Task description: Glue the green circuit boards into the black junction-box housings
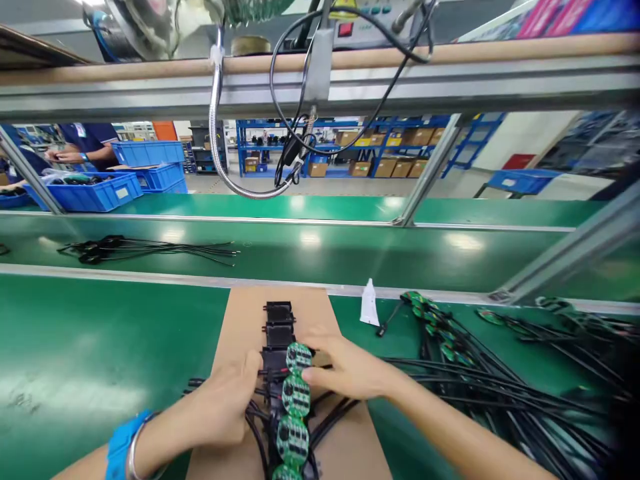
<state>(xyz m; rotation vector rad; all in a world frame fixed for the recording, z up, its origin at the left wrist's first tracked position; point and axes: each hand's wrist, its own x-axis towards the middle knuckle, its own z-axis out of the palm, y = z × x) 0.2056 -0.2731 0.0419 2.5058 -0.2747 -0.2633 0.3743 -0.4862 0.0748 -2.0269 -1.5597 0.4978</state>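
Brace the row, handle boards by their rims

The left hand (pixel 223 400) and right hand (pixel 345 363) are apart, flanking the black housings (pixel 279 335); whether either grips firmly, I cannot tell. Between them runs the strip of green circuit boards (pixel 296 395), right thumb at its edge. Best, I'd judge, to steady the housings with the left and guide boards by their rims, sparing the joins. The boards are round, chained together, dotted with components.
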